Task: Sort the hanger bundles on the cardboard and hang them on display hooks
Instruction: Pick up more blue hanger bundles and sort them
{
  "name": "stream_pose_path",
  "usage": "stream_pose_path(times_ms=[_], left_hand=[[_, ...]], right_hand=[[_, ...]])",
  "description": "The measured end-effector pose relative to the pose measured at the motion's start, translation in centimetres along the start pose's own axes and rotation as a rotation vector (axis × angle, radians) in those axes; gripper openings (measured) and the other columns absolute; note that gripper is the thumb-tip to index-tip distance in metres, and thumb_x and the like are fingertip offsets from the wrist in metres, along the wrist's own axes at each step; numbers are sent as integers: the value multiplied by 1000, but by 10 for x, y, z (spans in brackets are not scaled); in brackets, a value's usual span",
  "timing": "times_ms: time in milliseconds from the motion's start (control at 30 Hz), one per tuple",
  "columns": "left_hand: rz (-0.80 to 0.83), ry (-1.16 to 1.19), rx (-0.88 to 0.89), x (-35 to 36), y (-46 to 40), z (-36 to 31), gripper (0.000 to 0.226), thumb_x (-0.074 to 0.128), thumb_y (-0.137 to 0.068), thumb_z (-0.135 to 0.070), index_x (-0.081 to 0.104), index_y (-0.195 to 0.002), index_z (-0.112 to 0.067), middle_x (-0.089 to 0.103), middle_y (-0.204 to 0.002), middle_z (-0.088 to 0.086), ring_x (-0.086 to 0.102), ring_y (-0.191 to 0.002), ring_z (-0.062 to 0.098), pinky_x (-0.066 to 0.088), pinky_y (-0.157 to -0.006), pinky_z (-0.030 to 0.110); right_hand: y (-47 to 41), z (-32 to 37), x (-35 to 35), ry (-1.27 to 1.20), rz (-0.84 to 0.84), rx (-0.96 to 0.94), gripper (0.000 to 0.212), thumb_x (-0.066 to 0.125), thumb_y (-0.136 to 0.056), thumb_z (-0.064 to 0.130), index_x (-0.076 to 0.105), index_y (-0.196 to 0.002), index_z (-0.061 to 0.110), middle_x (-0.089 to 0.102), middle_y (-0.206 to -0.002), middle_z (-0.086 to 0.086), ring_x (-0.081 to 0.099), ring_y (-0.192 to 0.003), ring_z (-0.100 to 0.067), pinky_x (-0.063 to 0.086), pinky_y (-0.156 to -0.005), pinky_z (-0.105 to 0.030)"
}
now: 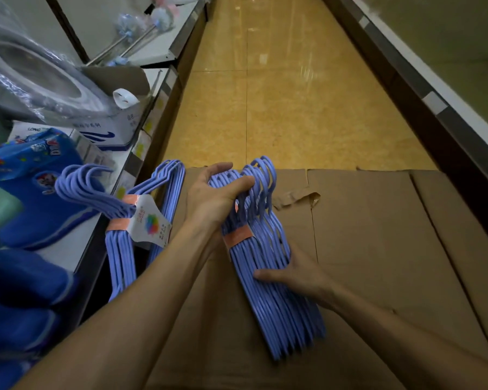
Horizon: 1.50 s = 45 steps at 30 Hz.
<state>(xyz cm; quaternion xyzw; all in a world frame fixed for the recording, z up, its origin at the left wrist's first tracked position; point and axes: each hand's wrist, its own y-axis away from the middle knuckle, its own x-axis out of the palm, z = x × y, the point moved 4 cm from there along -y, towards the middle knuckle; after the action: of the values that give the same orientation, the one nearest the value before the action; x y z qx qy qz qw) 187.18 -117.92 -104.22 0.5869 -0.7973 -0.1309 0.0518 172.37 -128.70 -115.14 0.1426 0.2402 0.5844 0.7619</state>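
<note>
A bundle of lilac-blue hangers (268,266) bound with an orange band stands on edge over the flattened cardboard (378,235). My left hand (217,195) grips its top end near the hooks, fingers curled over the wires. My right hand (296,273) holds the bundle's side lower down, thumb across the wires. A second bundle (141,218) with a white label and orange bands hangs at the left shelf's edge, its hooks over the shelf.
The left shelf (76,249) carries blue plastic goods, boxes and a wrapped grey basin (31,77). A yellow tiled aisle floor (293,94) runs ahead. A dark-edged shelf unit (448,114) lines the right side. Torn tape lies on the cardboard.
</note>
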Motion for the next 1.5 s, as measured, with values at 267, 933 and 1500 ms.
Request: stream_pose_path(times_ms=[267,933,1500], left_hand=[[-12,78,2,15,7,-3,38,84,-73,-17,66,-106,-24,68,-111,6,66,-79,11,46,-45,13],[252,-102,140,4,20,-3,75,65,-92,-41,23,-154,-36,35,-151,-8,46,-113,-3,46,-78,6],[-145,116,-196,-52,-2,31,34,63,-94,-32,51,-123,-20,55,-99,-2,59,-88,17,51,-71,31]], right_hand=[[29,15,35,526,-349,-5,137,74,-69,70,-20,-156,20,12,-161,-5,25,-145,-27,32,-115,-44],[12,5,57,711,-634,24,113,64,-80,36,-15,-156,9,29,-145,-12,36,-127,-30,35,-101,-43],[47,33,-33,289,-416,-258,86,57,-71,17,23,-149,33,55,-116,-2,58,-91,-14,50,-71,-30]])
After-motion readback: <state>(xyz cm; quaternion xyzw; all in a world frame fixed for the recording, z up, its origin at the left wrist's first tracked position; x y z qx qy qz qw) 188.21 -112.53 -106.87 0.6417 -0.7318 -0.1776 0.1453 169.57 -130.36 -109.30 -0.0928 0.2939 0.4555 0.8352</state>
